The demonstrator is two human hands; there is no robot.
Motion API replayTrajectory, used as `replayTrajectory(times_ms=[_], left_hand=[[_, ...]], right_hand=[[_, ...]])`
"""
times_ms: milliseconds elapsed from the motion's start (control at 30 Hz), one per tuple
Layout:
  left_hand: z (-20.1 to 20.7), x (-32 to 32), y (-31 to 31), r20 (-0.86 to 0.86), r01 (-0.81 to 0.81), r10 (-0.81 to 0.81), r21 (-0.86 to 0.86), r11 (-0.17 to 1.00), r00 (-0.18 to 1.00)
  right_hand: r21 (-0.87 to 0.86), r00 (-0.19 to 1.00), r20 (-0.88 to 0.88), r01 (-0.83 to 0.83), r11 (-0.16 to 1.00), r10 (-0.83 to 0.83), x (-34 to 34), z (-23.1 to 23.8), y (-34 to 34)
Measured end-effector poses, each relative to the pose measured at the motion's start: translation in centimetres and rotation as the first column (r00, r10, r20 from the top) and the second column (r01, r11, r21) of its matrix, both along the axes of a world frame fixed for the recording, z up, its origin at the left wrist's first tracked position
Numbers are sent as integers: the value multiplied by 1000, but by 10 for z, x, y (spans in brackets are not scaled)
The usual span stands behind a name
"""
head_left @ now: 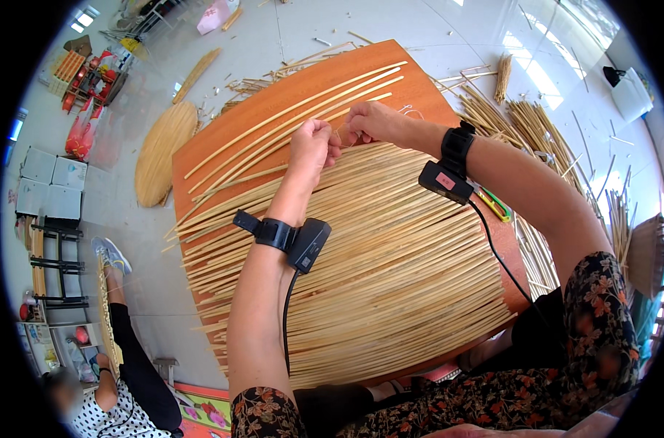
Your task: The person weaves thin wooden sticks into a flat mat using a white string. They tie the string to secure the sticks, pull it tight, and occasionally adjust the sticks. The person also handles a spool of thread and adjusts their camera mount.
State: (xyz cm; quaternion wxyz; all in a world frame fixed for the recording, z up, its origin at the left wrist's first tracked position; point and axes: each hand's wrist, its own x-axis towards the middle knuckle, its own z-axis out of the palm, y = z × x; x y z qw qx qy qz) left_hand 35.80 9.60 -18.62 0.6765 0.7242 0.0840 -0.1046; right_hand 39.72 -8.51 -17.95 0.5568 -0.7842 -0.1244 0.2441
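A mat of pale straw-coloured stalks (375,255), laid side by side, covers most of the reddish-brown wooden board (237,139). Over its far edge my two hands are close together. My left hand (314,150) is closed, thumb and fingers pinched. Just right of it, my right hand (372,123) is closed too, its fingers bent downward. Between them runs a thin string (341,136), which both hands appear to pinch; its ends are partly hidden by the fingers. Several loose stalks (295,114) lie spaced apart on the board beyond my hands.
A green-and-yellow utility knife (494,204) lies at the board's right side. Bundles of stalks (532,124) cover the floor at right. An oval woven mat (165,153) stands beyond the board's left edge. Another person (120,394) sits lower left. Cables hang from my black wrist devices.
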Motion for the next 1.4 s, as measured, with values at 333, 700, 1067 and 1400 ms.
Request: replayTrajectory(times_ms=[333,700,1067,1400], left_hand=[[7,0,-4,155,-21,20,7,1000,988],[7,4,2,91,-37,42,-52,998,995],[3,-4,2,-48,235,-234,-3,972,971],[5,-6,-3,-105,142,-139,16,990,985]], right_hand=[[-231,991,1,-131,964,134,23,-10,10],[65,923,-262,-274,960,281,26,7,-7],[47,939,-171,-296,954,299,22,13,-11],[-210,870,465,-71,975,164,9,-6,-1]])
